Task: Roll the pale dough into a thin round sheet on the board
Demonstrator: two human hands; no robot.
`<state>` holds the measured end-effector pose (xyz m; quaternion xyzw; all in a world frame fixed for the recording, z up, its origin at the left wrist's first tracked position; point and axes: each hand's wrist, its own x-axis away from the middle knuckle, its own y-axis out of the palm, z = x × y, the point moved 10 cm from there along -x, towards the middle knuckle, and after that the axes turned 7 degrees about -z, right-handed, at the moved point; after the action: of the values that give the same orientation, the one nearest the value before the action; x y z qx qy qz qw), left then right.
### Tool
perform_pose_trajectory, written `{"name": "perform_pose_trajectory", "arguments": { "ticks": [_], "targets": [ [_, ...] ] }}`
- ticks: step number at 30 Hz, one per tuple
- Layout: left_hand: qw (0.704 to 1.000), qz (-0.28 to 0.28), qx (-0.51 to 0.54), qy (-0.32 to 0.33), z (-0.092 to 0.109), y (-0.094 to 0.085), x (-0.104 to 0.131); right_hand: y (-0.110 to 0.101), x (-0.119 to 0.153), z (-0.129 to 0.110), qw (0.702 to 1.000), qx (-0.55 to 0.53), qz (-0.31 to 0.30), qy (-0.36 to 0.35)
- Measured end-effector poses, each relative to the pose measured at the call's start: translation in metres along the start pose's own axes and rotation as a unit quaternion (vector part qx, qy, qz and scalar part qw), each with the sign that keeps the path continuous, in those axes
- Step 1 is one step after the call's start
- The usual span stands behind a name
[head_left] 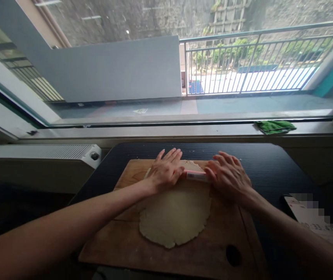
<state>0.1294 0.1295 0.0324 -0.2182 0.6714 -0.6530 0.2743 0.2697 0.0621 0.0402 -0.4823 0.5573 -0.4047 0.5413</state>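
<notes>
A flat, roughly round sheet of pale dough (175, 214) with a ragged edge lies on a wooden cutting board (114, 241). Across its far part rests a slim roller with a pinkish-white, labelled middle (196, 175); both its ends are hidden under my hands. My left hand (166, 169) lies palm down over the roller's left end, fingers stretched forward and apart. Over the right end is my right hand (227, 175), palm down, its fingers slightly bent and pointing forward, not wrapped round the roller.
The board sits on a dark table (271, 167). A phone (312, 217) showing a timer lies at the right, partly behind my forearm. A green cloth (275, 126) is on the windowsill (160, 130). At the left stands a white radiator (38, 151).
</notes>
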Motion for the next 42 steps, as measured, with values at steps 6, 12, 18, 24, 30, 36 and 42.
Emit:
{"name": "perform_pose_trajectory", "arguments": {
  "ticks": [6,12,18,24,30,36,42],
  "targets": [
    [0.996,-0.019,0.013,-0.091,-0.028,0.005,-0.042,0.006,-0.039,0.031,0.996,-0.004,-0.035,0.076],
    [0.999,-0.006,0.021,0.033,0.012,0.001,0.034,0.0,0.031,-0.019,0.997,-0.014,-0.039,-0.062],
    [0.994,0.043,0.023,-0.093,-0.032,-0.007,-0.047,-0.006,-0.037,0.039,0.994,0.012,0.038,0.104],
    [0.992,0.117,-0.022,-0.049,-0.012,-0.025,-0.044,-0.005,-0.033,0.04,0.993,0.038,0.045,0.1],
    [0.994,0.106,-0.037,0.01,-0.008,-0.039,0.001,-0.007,-0.004,-0.005,0.998,0.062,0.018,0.028],
    [0.995,0.049,-0.064,-0.051,-0.056,-0.039,0.055,-0.006,-0.003,-0.062,0.999,0.011,-0.013,-0.03],
    [0.992,0.09,0.004,-0.093,-0.058,-0.021,0.05,0.003,-0.029,-0.054,1.0,0.005,-0.006,0.012]
  ]
}}
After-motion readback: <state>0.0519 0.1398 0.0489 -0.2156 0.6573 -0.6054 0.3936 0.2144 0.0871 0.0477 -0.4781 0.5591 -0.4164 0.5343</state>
